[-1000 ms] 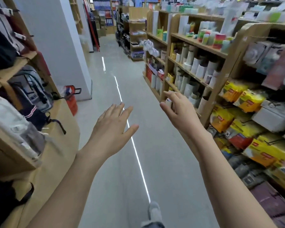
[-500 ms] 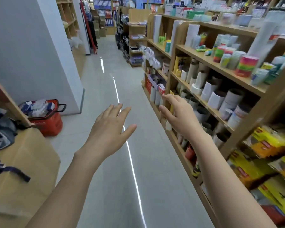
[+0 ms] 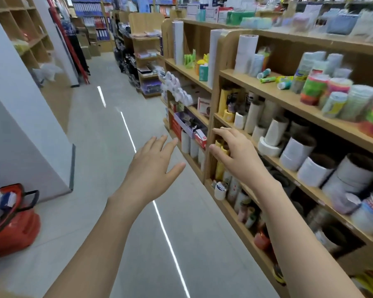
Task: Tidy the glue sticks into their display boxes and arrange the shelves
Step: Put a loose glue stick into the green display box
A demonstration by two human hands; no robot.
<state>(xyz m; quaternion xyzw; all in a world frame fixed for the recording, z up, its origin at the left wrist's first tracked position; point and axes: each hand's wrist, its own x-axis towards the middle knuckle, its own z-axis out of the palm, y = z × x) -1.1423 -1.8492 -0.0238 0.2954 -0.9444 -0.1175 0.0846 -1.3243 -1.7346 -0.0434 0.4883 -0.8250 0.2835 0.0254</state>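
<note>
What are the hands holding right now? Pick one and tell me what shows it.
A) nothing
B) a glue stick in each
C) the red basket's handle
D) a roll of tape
A: the left hand and the right hand both show spread, empty fingers, and the red basket sits apart on the floor.

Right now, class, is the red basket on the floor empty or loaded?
Loaded: the red basket shows pale and blue packets above its rim; what they are is too blurred to tell.
</note>
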